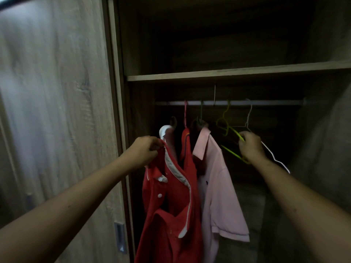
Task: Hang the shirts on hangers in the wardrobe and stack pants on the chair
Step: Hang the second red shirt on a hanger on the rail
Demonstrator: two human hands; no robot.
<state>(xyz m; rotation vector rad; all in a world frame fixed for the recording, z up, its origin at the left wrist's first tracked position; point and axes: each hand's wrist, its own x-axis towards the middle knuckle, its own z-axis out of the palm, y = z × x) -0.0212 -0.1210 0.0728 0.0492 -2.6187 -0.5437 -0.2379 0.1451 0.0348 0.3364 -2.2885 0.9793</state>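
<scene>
My left hand [145, 149] pinches the collar of a red polo shirt [171, 215] with white trim, which hangs down in front of the open wardrobe. My right hand [250, 145] grips a yellow-green wire hanger [227, 128] whose hook is over the metal rail [266, 102]. A white wire hanger [273, 158] hangs right beside it, behind my fingers. A pink polo shirt [218, 186] hangs on a dark hanger at the rail's middle. To its left, another red shirt [187, 147] hangs on a pink hanger.
A wooden sliding door [57, 111] with a metal recessed handle [120, 237] fills the left side. A wooden shelf [228, 73] crosses above the rail. The wardrobe's right wall [326, 139] stands close to my right arm. The interior is dark.
</scene>
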